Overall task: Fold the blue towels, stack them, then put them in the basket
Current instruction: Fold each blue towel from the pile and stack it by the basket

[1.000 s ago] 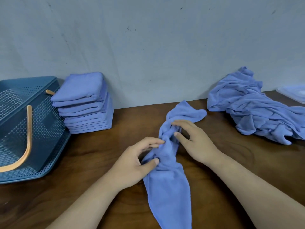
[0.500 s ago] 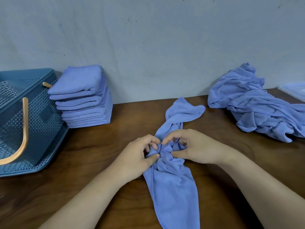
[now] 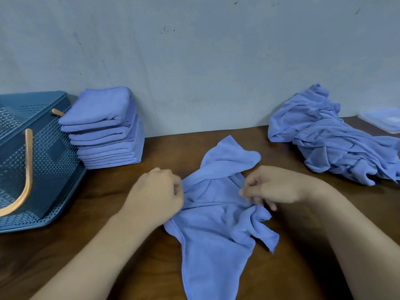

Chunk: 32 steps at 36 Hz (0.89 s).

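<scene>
A crumpled blue towel (image 3: 214, 230) lies on the wooden table (image 3: 108, 213) in front of me, partly spread and running off the near edge. My left hand (image 3: 158, 193) grips its left edge with curled fingers. My right hand (image 3: 270, 187) pinches the cloth on its right side. A stack of folded blue towels (image 3: 106, 128) stands against the wall at the left. Beside it sits the dark blue perforated basket (image 3: 49, 161) with a tan handle. A heap of unfolded blue towels (image 3: 333, 137) lies at the right.
A grey wall runs along the back of the table. A pale translucent lid or tray (image 3: 383, 120) sits at the far right edge behind the heap. Bare wood shows between the stack and the towel I hold.
My hands, which met at the bunched middle of the towel, have pulled apart sideways. The towel has opened out wider between them.
</scene>
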Tool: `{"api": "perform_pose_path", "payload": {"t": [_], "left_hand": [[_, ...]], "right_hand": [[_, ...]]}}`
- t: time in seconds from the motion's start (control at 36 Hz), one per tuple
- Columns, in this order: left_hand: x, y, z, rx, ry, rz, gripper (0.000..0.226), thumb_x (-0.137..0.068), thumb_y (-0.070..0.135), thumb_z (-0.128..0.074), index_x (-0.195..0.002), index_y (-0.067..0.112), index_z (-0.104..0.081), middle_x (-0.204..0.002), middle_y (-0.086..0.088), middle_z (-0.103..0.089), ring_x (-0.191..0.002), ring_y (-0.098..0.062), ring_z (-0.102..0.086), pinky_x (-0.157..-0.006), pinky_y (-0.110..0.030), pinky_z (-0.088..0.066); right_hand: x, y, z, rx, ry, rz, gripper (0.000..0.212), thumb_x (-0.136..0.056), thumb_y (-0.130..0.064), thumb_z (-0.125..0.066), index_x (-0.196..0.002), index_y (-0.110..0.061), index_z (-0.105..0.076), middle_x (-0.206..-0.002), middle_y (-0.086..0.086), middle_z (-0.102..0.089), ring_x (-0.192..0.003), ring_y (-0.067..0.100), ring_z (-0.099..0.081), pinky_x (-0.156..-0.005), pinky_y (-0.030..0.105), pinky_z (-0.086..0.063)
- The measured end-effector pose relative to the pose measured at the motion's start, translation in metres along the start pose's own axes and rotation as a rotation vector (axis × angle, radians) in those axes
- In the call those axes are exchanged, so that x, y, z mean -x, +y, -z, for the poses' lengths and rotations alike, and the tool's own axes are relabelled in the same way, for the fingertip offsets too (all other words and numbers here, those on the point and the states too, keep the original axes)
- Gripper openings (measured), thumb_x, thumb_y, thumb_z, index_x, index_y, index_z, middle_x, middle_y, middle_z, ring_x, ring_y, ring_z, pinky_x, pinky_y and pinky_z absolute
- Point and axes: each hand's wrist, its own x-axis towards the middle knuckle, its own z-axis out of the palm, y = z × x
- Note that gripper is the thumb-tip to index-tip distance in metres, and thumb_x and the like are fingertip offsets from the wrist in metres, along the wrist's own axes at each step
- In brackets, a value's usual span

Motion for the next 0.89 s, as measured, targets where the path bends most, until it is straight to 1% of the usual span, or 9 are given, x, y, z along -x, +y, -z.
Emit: {"api": "perform_pose_path", "payload": {"t": [0.11, 0.17, 0.22, 0.31, 0.39, 0.53, 0.64, 0.81, 0.89], "left_hand": [[0.005, 0.028, -0.032, 0.227, 0.036, -0.214, 0.05, -0.091, 0.038, -0.035, -0.132, 0.033, -0.064, -0.137, 0.015, -0.057, -0.127, -0.013, -0.051, -0.107, -0.032, -0.044], [0.004, 0.03, -0.043, 0.184, -0.059, -0.214, 0.05, -0.103, 0.047, -0.035, -0.15, 0.039, -0.049, -0.163, 0.017, -0.036, -0.155, -0.011, -0.026, -0.125, -0.032, -0.026], [0.002, 0.025, -0.05, 0.146, -0.129, -0.156, 0.048, -0.108, 0.053, -0.035, -0.154, 0.043, -0.042, -0.168, 0.018, -0.028, -0.157, -0.013, -0.02, -0.127, -0.035, -0.023], [0.001, 0.02, -0.044, 0.132, -0.077, -0.177, 0.033, -0.103, 0.054, -0.04, -0.127, 0.041, -0.06, -0.131, 0.02, -0.052, -0.12, -0.011, -0.05, -0.104, -0.036, -0.046], [0.002, 0.029, -0.028, 0.084, 0.006, -0.171, 0.035, -0.101, 0.053, -0.048, -0.075, 0.03, -0.049, -0.083, 0.01, -0.05, -0.076, -0.011, -0.048, -0.075, -0.033, -0.042], [0.005, 0.041, -0.017, -0.088, 0.112, -0.163, 0.046, -0.093, 0.073, -0.047, -0.076, 0.031, -0.039, -0.073, 0.012, -0.05, -0.07, -0.011, -0.043, -0.072, -0.031, -0.036], [0.004, 0.039, -0.031, -0.009, -0.035, -0.293, 0.037, -0.095, 0.072, -0.05, -0.117, 0.043, -0.055, -0.115, 0.022, -0.055, -0.102, -0.005, -0.047, -0.088, -0.03, -0.043], [-0.014, 0.02, -0.03, 0.693, 0.074, 0.154, 0.024, -0.105, 0.041, -0.06, -0.086, 0.027, -0.064, -0.074, 0.01, -0.067, -0.068, -0.007, -0.06, -0.064, -0.031, -0.047], [-0.021, -0.014, -0.024, 0.512, 0.162, 0.272, 0.022, -0.106, 0.041, -0.057, -0.089, 0.027, -0.061, -0.074, 0.008, -0.069, -0.073, -0.011, -0.065, -0.068, -0.037, -0.051]], "right_hand": [[-0.023, 0.005, -0.022, 0.128, 0.46, 0.004, 0.013, -0.089, -0.037, -0.066, -0.079, -0.029, -0.067, -0.07, -0.012, -0.071, -0.071, 0.011, -0.066, -0.074, 0.041, -0.06], [-0.031, 0.009, -0.029, 0.156, 0.528, 0.009, 0.005, -0.088, -0.035, -0.067, -0.083, -0.033, -0.068, -0.076, -0.013, -0.069, -0.075, 0.008, -0.065, -0.075, 0.038, -0.059], [-0.036, 0.013, -0.031, 0.18, 0.521, 0.035, 0.005, -0.09, -0.034, -0.071, -0.094, -0.034, -0.071, -0.089, -0.013, -0.065, -0.081, 0.006, -0.064, -0.079, 0.035, -0.057], [-0.035, 0.016, -0.024, 0.237, 0.467, 0.044, 0.007, -0.09, -0.03, -0.074, -0.096, -0.032, -0.076, -0.09, -0.014, -0.069, -0.082, 0.003, -0.065, -0.081, 0.031, -0.057], [-0.017, 0.006, -0.012, 0.26, 0.299, 0.024, 0.007, -0.084, -0.026, -0.077, -0.086, -0.031, -0.08, -0.076, -0.016, -0.075, -0.076, -0.001, -0.067, -0.076, 0.025, -0.057], [0.004, -0.009, -0.004, 0.216, 0.011, 0.009, 0.036, -0.092, -0.049, -0.073, -0.072, -0.02, -0.076, -0.071, -0.007, -0.075, -0.063, 0.011, -0.071, -0.073, 0.03, -0.058], [-0.008, 0.001, -0.005, 0.367, 0.23, -0.002, 0.035, -0.089, -0.051, -0.071, -0.07, -0.022, -0.072, -0.067, -0.014, -0.071, -0.062, 0.008, -0.066, -0.074, 0.04, -0.061], [-0.016, -0.003, -0.014, 0.247, 0.644, 0.043, 0.03, -0.09, -0.052, -0.066, -0.072, -0.029, -0.064, -0.067, -0.015, -0.065, -0.064, 0.01, -0.06, -0.057, 0.032, -0.047], [-0.016, -0.011, -0.022, 0.189, 0.853, 0.15, 0.03, -0.094, -0.048, -0.062, -0.071, -0.029, -0.059, -0.068, -0.015, -0.063, -0.064, 0.008, -0.059, -0.055, 0.031, -0.045]]}}
